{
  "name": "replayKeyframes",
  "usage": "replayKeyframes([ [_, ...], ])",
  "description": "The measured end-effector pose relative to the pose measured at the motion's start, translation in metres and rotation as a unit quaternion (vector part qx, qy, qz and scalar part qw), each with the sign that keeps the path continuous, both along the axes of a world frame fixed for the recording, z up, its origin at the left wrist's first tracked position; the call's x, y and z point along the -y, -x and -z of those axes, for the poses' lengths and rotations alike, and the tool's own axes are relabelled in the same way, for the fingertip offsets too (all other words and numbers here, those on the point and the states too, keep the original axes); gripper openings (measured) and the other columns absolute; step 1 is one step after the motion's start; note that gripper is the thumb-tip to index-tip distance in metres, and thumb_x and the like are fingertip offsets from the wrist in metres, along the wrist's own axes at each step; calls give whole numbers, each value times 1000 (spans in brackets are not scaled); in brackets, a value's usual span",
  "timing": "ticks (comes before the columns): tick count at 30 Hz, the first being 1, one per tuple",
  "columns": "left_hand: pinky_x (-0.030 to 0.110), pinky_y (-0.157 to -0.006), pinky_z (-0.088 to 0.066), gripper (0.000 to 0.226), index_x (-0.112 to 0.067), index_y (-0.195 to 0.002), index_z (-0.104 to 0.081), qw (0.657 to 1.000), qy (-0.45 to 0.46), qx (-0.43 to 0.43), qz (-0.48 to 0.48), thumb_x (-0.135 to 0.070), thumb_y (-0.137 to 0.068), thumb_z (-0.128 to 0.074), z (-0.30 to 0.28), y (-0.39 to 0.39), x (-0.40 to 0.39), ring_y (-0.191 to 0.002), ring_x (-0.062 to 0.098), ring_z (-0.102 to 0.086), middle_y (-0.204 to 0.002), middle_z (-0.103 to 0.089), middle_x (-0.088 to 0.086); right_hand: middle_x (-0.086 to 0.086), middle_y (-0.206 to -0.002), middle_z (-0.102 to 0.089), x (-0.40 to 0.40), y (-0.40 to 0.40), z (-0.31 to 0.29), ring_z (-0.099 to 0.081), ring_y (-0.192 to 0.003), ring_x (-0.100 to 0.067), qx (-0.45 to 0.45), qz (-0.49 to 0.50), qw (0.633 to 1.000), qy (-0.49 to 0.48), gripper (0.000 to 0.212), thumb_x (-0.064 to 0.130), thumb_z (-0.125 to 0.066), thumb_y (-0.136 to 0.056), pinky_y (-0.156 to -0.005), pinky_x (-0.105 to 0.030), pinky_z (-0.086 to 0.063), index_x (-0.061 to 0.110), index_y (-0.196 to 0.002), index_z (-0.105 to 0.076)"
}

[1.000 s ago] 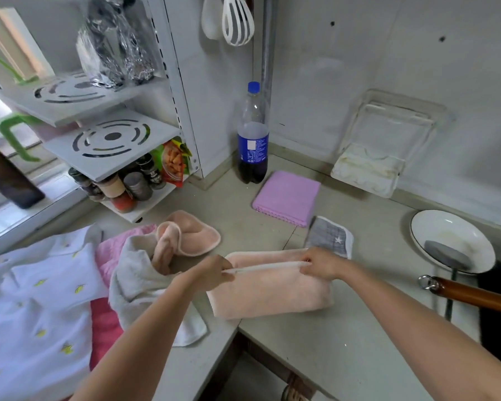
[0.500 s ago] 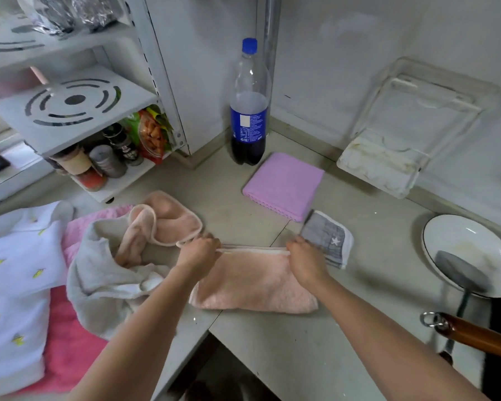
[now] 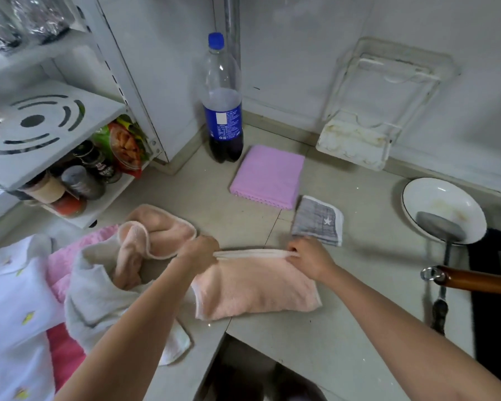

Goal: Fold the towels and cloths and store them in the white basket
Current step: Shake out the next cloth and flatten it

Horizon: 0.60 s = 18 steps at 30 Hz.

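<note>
bare counter [image 3: 232,204] ahead, bottle [image 3: 222,111] behind, towel heap [image 3: 99,285] left

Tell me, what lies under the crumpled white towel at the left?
Under the white towel a pink towel shows, lying on the counter. How far it reaches underneath is covered.

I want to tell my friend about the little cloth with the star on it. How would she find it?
Start at the tall bottle in the corner of the counter. Beside its base lies a folded purple cloth, and just right of that cloth's near edge sits the star cloth. It is the only grey one, small, with a white border and one white star.
</note>
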<state>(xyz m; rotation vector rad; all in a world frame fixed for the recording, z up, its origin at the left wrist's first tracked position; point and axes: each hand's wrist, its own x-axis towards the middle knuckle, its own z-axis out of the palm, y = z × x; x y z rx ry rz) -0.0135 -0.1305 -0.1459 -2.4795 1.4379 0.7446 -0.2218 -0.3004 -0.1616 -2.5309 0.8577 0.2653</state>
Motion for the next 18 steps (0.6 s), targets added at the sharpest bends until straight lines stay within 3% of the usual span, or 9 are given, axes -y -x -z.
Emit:
replayKeyframes([
  [3,38,-99,-40,33,-10,-130,-47,997,32,68,-13,-10,-98,-40,-1,4,2,-125,27,-43,-135,-44,9,-14,-111,-61,-13,16,0,-54,-106,-33,95,150,982,71,29,22,-64,-86,-85,-36,-40,8,-111,-62],
  [5,39,-99,-40,43,-14,-132,-42,990,105,80,-42,0,-91,-41,-4,14,7,-124,25,-41,-135,-42,6,-17,-114,-58,-25,26,5,-53,-108,-35,81,268,959,52,35,29,-61,-89,-85,-39,-42,4,-114,-57],
  [7,35,-100,-39,48,-18,-135,-41,982,175,62,-10,0,-90,-41,7,24,9,-125,23,-39,-135,-41,2,-18,-116,-57,-35,33,12,-50,-111,-35,50,340,939,1,41,35,-58,-90,-87,-40,-43,2,-116,-53],
  [10,33,-99,-39,39,-20,-135,-44,979,204,-15,16,-10,-97,-42,23,46,10,-126,19,-39,-134,-43,-2,-15,-115,-57,-49,34,16,-50,-111,-33,73,372,924,-44,41,35,-62,-87,-87,-39,-43,4,-113,-54],
  [13,32,-93,-42,35,-19,-132,-51,969,237,-65,1,-14,-97,-45,30,64,15,-125,16,-40,-132,-48,-4,-11,-106,-55,-63,32,15,-49,-105,-29,99,373,923,-15,28,28,-64,-85,-82,-36,-44,7,-103,-59],
  [16,32,-91,-43,36,-18,-132,-51,964,251,-87,-8,-14,-97,-47,35,67,26,-126,15,-38,-132,-47,-4,-1,-85,-53,-71,35,16,-54,-82,-22,126,357,925,-10,10,20,-59,-89,-60,-26,-37,12,-84,-56],
  [18,32,-88,-45,32,-16,-129,-53,966,243,-90,-12,-16,-97,-48,37,67,33,-124,16,-38,-130,-47,-2,4,-71,-52,-71,38,17,-49,-62,-14,143,342,929,-25,16,20,-54,-94,-48,-21,-27,15,-79,-49],
])
